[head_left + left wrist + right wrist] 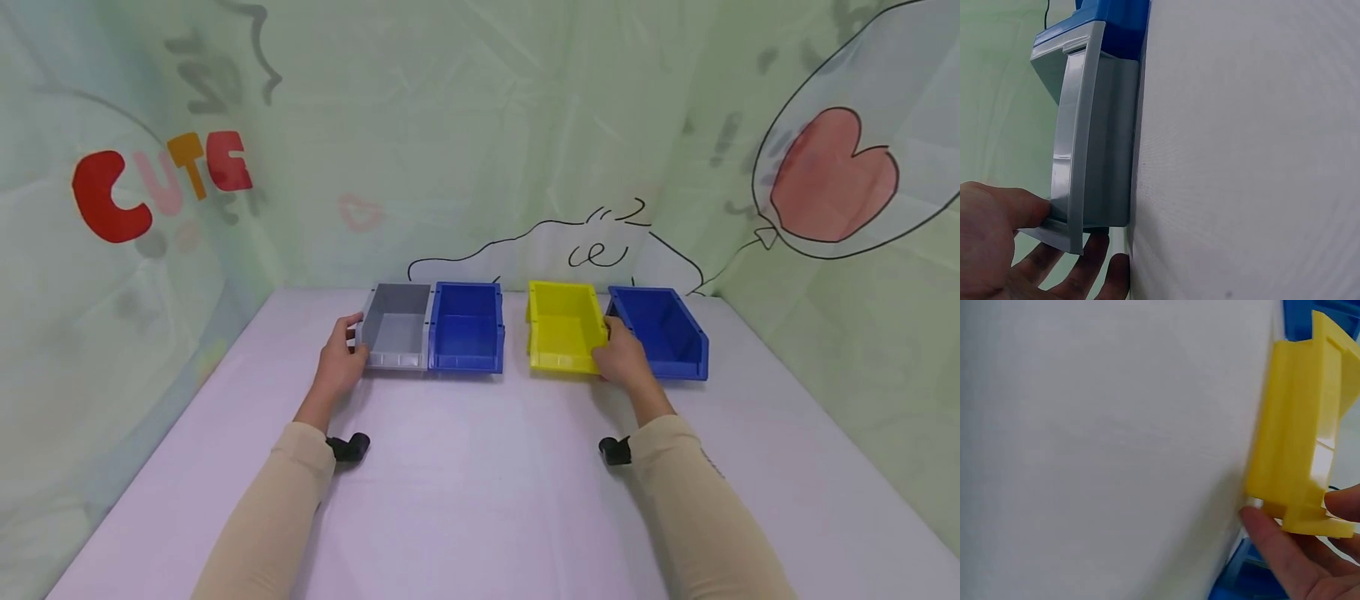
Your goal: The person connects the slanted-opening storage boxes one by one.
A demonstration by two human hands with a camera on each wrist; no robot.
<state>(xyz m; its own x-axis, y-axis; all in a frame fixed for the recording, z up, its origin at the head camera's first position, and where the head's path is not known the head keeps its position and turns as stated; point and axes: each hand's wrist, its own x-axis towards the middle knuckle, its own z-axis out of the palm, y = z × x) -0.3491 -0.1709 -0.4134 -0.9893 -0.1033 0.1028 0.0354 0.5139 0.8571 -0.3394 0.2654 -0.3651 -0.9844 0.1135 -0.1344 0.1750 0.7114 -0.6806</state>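
A grey plastic storage bin [395, 333] stands on the left of the row, its right side against a blue bin [467, 333]. My left hand [341, 358] grips the grey bin's left side wall, thumb at the front corner and fingers along the outside. In the left wrist view the fingers [1085, 265] reach beneath the rim. Past a gap, my right hand [624, 354] holds the right side wall of a yellow bin [564, 333], its thumb [1344, 503] near the front corner. Another blue bin [671, 342] sits just right of that hand, slightly angled.
The bins stand near the back edge of a white table [480, 483]. Behind it hangs a pale green printed curtain [390, 150], which also runs along both sides. Black wrist cameras stick out beside the beige sleeves [270, 500].
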